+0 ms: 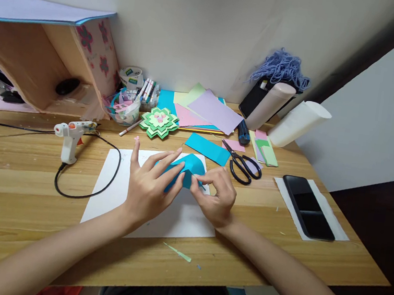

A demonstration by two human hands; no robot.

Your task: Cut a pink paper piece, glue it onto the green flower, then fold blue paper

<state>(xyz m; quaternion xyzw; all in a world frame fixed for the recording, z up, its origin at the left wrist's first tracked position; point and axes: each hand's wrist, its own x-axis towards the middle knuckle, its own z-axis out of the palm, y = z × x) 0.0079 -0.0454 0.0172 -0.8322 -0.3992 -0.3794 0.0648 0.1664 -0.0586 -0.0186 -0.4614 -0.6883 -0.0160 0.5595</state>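
Over the white sheet point(175, 224), the left hand point(148, 190) is holding the folded blue paper point(190, 164), fingers spread. The right hand point(217, 194) is pinching the paper's edge.

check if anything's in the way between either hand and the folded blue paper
Nothing visible stands in the way: the left hand's fingers touch the folded blue paper, and the right hand pinches its near edge. The black-handled scissors lie off to the right, apart from the paper.
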